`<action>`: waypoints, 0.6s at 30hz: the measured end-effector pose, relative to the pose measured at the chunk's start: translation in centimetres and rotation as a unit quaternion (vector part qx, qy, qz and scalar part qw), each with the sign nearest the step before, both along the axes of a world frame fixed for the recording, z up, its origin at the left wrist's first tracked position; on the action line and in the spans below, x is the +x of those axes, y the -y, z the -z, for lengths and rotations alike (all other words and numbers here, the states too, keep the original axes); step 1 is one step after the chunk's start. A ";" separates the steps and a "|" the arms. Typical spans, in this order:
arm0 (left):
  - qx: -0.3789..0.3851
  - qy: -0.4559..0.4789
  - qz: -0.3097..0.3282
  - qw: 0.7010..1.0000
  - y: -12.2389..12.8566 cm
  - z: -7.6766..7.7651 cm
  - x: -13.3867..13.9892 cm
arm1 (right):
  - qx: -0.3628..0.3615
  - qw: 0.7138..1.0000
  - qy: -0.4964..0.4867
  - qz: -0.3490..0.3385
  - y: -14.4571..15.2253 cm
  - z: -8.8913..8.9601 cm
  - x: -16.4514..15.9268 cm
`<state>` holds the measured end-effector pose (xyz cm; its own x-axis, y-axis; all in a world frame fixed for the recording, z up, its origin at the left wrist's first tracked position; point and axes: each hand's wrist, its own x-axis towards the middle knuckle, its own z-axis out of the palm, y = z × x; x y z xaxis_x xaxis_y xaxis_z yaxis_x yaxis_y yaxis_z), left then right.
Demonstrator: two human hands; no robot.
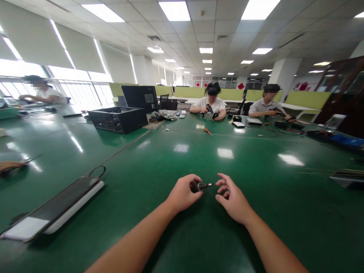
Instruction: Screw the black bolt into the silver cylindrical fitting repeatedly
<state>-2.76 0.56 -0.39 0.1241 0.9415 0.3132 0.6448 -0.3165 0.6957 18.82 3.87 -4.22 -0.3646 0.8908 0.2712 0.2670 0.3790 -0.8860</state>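
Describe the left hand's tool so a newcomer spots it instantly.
Find the green table, then the two bare forearms reaching in at the near middle. The left hand grips a partly hidden dark tool, its slim tip pointing toward the free right hand. Unlike the orange screwdriver lying farther off, it is dark and held.

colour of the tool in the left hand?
The tool looks dark, near black, where the left hand leaves it visible; best seen in the head view.

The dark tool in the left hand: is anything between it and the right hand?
Nothing visible. The left hand holds the dark tool with its metal tip pointing toward the open right hand, and only a gap shows between them.
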 end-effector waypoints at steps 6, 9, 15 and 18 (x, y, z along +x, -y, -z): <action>0.002 0.025 0.033 0.999 -0.3 0.7 -0.3 | 0.003 0.999 0.023 -0.032 0.6 -0.4 -1.1; 0.013 0.034 0.084 0.996 -0.1 0.4 0.2 | 0.003 0.999 0.031 -0.037 1.0 -1.0 -1.3; 0.007 0.060 0.080 0.995 -0.1 0.7 0.2 | -0.020 0.999 0.035 -0.013 1.4 -1.6 -1.6; 0.005 0.062 0.056 0.997 -0.4 1.1 0.0 | -0.023 0.999 0.035 -0.012 1.4 -1.6 -1.7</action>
<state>-2.73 1.00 -1.46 0.1882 0.9208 0.3415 0.5148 -0.3886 0.7642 17.07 2.46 -2.63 -0.4027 0.8925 0.2032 0.3195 0.3451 -0.8825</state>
